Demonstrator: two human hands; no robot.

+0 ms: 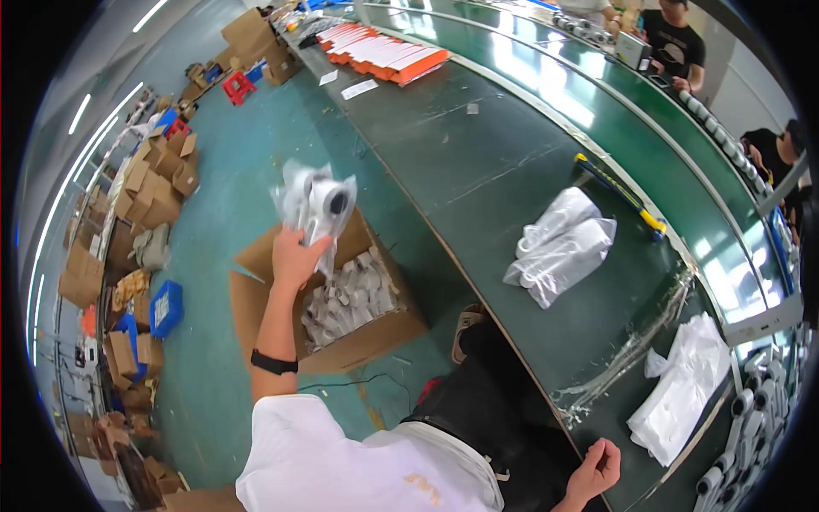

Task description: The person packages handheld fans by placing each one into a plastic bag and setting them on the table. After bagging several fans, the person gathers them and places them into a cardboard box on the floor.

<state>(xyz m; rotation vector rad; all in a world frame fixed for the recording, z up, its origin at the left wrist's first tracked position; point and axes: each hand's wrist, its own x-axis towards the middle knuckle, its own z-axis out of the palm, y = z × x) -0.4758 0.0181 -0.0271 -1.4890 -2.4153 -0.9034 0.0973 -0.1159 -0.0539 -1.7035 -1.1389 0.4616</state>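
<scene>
My left hand (297, 256) is closed around white plastic devices in clear bags (328, 205), one with a dark oval face. It holds them above an open cardboard box (363, 348) on the floor. Inside the box lie many similar white bagged pieces (354, 299). Down by the near edge of the dark table (478, 162), my right hand (597, 468) has its fingers curled in, with nothing visible in them. Two more bagged white devices (563, 243) lie side by side on the tabletop. Nearer to my right hand is a stack of white plastic bags (682, 388).
A yellow-and-black tool (623, 198) lies by the green conveyor (597, 102). Orange-and-white flat packaging (380, 53) rests at the table's far end. White devices (751, 418) crowd the lower right. Cartons (153, 192) and a blue crate (166, 307) line the left. People stand beyond the conveyor.
</scene>
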